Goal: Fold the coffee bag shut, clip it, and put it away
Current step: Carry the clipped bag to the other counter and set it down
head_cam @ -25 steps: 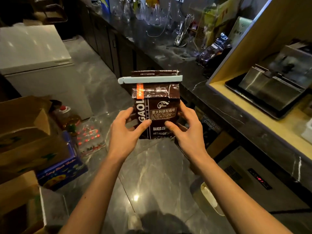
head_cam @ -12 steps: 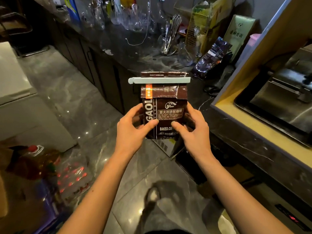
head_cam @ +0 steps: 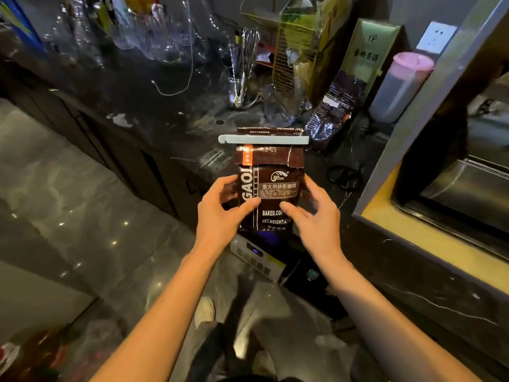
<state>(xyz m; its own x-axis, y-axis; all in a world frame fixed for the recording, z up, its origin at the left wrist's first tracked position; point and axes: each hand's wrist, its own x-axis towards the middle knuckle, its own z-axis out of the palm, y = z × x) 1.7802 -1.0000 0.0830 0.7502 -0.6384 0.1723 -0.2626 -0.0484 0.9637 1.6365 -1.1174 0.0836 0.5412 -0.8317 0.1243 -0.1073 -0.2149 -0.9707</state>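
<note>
The dark brown coffee bag (head_cam: 275, 186) is upright in the air in front of me, over the edge of the black counter (head_cam: 170, 125). Its top is folded down and a pale blue bar clip (head_cam: 264, 139) is clamped straight across the fold. My left hand (head_cam: 221, 215) grips the bag's left side, thumb on the front. My right hand (head_cam: 314, 217) holds the right side with its thumb on the lower front. The bag's bottom edge is hidden behind my hands.
A second dark coffee bag (head_cam: 333, 111) leans on the counter at the back, beside a pink-lidded container (head_cam: 399, 86), a whisk in a glass (head_cam: 243, 67) and glassware (head_cam: 154, 31). A yellow-edged shelf (head_cam: 429, 230) with metal trays is at right. A small appliance (head_cam: 257, 257) sits below the bag.
I have walked toward the counter carrying the clipped bag; the view has swung right and closer to the countertop. Both hands keep the same hold on the bag.
</note>
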